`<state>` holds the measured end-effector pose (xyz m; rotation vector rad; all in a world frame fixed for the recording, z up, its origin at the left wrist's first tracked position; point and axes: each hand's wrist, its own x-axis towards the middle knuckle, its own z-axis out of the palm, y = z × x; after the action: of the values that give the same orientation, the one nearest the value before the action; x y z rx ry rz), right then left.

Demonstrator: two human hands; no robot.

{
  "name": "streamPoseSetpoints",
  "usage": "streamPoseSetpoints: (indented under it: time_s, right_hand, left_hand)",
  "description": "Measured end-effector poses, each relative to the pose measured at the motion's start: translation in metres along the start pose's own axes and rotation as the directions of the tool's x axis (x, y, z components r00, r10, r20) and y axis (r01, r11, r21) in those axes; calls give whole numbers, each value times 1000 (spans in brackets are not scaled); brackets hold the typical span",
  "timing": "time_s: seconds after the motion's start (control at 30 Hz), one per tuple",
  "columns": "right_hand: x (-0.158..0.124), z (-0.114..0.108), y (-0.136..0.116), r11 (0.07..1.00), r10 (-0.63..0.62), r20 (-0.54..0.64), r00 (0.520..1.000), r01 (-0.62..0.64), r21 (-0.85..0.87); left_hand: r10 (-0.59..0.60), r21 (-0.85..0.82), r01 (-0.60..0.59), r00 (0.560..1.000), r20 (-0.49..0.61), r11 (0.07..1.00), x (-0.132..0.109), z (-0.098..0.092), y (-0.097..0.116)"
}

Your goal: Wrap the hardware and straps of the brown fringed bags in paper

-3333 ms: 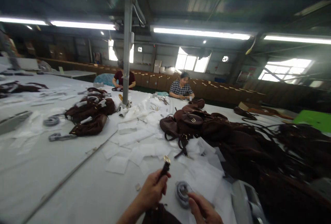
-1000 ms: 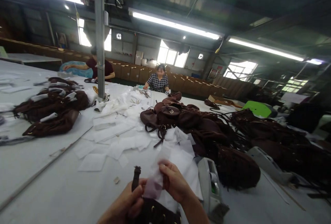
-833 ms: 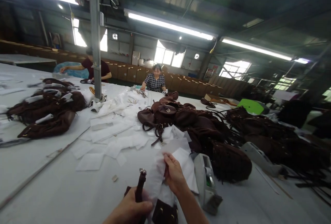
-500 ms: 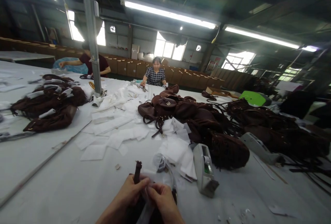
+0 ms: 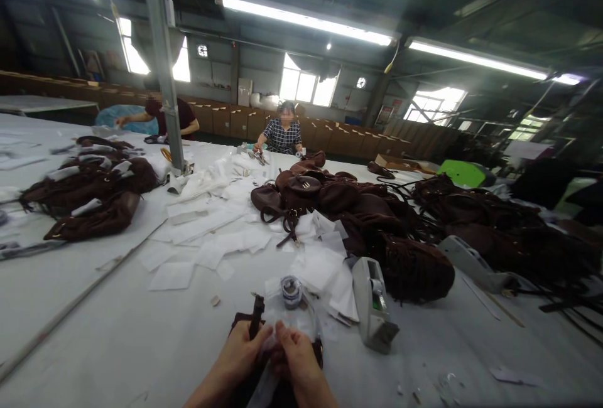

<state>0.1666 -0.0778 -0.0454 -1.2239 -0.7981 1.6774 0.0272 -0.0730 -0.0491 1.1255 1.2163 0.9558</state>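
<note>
My left hand (image 5: pixel 239 353) is closed round a dark brown strap (image 5: pixel 257 315), whose end stands up above the thumb. Close beside it, my right hand (image 5: pixel 301 354) pinches thin translucent wrapping (image 5: pixel 262 389), which runs down between the hands. Below and behind both hands is a dark brown piece, mostly hidden, that looks like part of a bag. Just beyond the fingertips lies a small roll (image 5: pixel 291 292) of clear or grey material. A grey tape dispenser (image 5: pixel 372 307) stands to the right of my right hand.
White paper sheets (image 5: pixel 325 273) lie ahead. Brown bags (image 5: pixel 348 198) are heaped in the middle, with more heaps on the left (image 5: pixel 101 176) and right (image 5: pixel 494 220). A metal post (image 5: pixel 164 69) rises from the table (image 5: pixel 108 326). Two people (image 5: pixel 281 132) work across it.
My hands have shifted slightly and the right fingers have come up and turned. The strap end leans more to the right. The small roll now shows more clearly beyond the hands.
</note>
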Motion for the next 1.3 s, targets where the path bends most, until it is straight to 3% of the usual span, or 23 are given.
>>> streamPoseSetpoints:
  time_s: [0.17,0.3,0.47,0.67,0.77,0.9,1.1,1.3]
  right_hand:
    - [-2,0,-3,995,24,-36,999,-20,98]
    - [-2,-1,-5,998,-44,-3,999,44,36]
    - [-5,2,3,999,33,34,999,-34,21]
    - [-10,7,11,994,34,50,998,-39,102]
    - [-11,8,13,997,15,9,1000,-16,78]
    - [-11,5,11,999,-16,-7,1000,16,38]
    - [-15,2,6,994,12,9,1000,-13,110]
    - [-20,6,3,984,64,12,998,-65,166]
  left_hand:
    - [0,34,-1,1000,22,999,-3,-1,4]
    - [9,-36,-9,1000,-21,999,-3,-3,10]
    - [91,86,-82,989,-116,993,-5,-2,13]
    - [135,153,-121,987,-84,981,-7,4,7]
    - [28,111,-23,999,-40,994,-7,3,7]
    - [-124,79,115,986,113,990,-9,-2,12]
    - [-74,-91,85,990,123,992,-10,-2,9]
    - [-62,-97,77,987,149,992,-9,2,2]
